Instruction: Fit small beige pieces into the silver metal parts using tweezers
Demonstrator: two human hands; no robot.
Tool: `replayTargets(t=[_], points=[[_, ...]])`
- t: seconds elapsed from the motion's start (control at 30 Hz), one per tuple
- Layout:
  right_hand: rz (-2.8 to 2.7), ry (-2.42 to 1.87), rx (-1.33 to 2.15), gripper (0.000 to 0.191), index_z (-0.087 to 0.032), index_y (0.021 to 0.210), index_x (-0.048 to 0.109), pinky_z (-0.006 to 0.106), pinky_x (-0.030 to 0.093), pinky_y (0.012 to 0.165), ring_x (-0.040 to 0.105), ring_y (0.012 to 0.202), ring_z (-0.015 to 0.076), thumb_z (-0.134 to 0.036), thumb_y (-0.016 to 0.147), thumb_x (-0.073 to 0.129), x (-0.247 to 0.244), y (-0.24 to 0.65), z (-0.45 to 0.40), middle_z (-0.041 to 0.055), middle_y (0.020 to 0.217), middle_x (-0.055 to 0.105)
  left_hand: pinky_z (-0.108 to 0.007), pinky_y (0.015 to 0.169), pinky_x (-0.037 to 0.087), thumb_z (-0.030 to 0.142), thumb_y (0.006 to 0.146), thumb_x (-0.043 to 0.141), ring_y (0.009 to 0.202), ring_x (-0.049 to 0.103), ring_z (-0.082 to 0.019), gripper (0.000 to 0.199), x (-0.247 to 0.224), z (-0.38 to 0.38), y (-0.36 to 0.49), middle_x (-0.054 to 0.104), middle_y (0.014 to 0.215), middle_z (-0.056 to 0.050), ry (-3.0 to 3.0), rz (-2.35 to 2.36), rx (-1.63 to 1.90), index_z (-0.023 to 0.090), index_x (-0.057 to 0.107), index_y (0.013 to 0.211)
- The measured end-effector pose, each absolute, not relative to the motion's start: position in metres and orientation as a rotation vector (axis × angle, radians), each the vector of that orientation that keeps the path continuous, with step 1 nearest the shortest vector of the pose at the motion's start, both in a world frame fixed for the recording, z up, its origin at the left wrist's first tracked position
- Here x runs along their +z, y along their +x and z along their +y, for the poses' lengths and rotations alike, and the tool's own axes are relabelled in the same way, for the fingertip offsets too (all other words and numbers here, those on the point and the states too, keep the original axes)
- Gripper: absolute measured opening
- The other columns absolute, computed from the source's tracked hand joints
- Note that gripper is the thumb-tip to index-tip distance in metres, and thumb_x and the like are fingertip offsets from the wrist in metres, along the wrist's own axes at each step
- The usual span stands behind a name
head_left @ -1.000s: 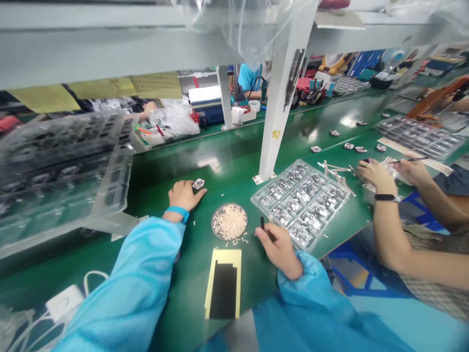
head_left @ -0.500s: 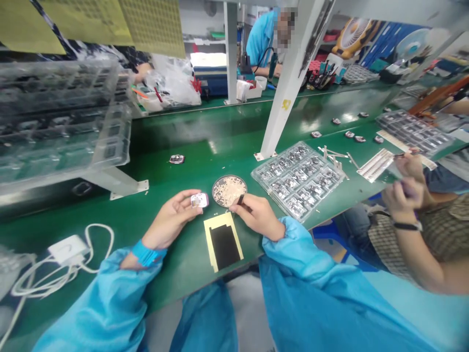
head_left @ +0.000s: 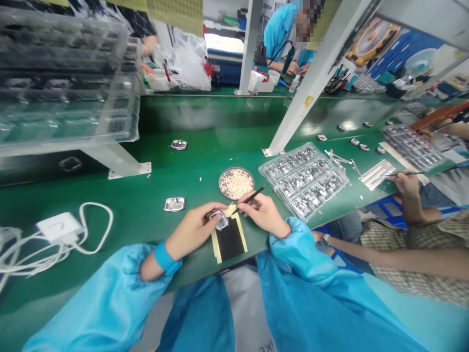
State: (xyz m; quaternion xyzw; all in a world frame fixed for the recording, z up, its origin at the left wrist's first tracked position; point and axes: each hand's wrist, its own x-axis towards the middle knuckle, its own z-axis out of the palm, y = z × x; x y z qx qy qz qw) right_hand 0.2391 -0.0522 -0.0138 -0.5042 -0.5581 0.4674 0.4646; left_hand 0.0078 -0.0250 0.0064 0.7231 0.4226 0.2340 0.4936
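My left hand (head_left: 200, 226) pinches a small rounded-square device case (head_left: 221, 221), like a watch body, with a pale rim and a grey middle. It is held over the upper part of a yellow card with a black sheet (head_left: 230, 239) on it. In my right hand (head_left: 259, 210) are slim black tweezers (head_left: 252, 196), slanting down, their tips near the card's top edge just right of the case. Whether the tips grip anything is too small to tell. Behind my hands sits a round dish (head_left: 236, 183) of tiny pale pieces.
Two similar cases, a nearer one (head_left: 175, 204) and a farther one (head_left: 179, 144), lie to the left. A clear tray of parts (head_left: 304, 178) stands right, below a white post (head_left: 293, 117). A white charger with cable (head_left: 60, 227) lies left. A co-worker's hand (head_left: 406, 185) works at far right.
My left hand has moved right and nearer, bringing a case over the card. Another case now lies on the bench at left. The tweezers have left the dish's edge for the card's top.
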Motion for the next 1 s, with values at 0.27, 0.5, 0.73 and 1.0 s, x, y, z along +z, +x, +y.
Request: replayTargets(t=[0.27,0.5,0.73,1.0], points=[[-1.463,-1.279,1.109,0.025,-0.018,0.095,0.07,0.026,0.059,0.066,0.068,0.072,0.0153,-0.042,0.089,0.071,-0.017,0.242,-0.054,0.0045,0.085,0.072,-0.029,0.059,0.041,0.031,0.097,0.046,0.061,0.058,-0.018,0.026,0.005,-0.029,0.009,0.066,0.078,0.002,2.001,1.119,0.461,0.025,0.06,0.119],[-1.367,-1.082,1.008,0.018,-0.02,0.093,0.068,0.035,0.061,0.083,0.072,0.087,0.0194,-0.037,0.09,0.071,-0.003,0.232,-0.057,0.0058,0.092,0.074,-0.028,0.064,0.044,0.033,0.096,0.047,0.066,0.059,-0.018,0.029,0.001,-0.027,0.01,0.071,0.097,0.001,2.002,1.12,0.485,0.027,0.064,0.119],[-1.595,-1.061,0.849,0.014,-0.021,0.095,0.071,0.035,0.058,0.093,0.071,0.097,0.0184,-0.035,0.093,0.069,-0.002,0.226,-0.058,0.0056,0.099,0.075,-0.029,0.071,0.048,0.032,0.094,0.048,0.077,0.064,-0.021,0.031,-0.001,-0.026,0.011,0.072,0.099,-0.002,1.994,1.116,0.511,0.025,0.064,0.12],[-1.614,-1.042,0.791,0.007,-0.022,0.095,0.071,0.034,0.059,0.092,0.071,0.097,0.0178,-0.029,0.092,0.07,-0.005,0.225,-0.058,0.0044,0.098,0.075,-0.029,0.068,0.048,0.03,0.094,0.048,0.077,0.065,-0.021,0.029,0.0,-0.027,0.011,0.072,0.101,-0.001,1.958,1.104,0.515,0.027,0.064,0.118]])
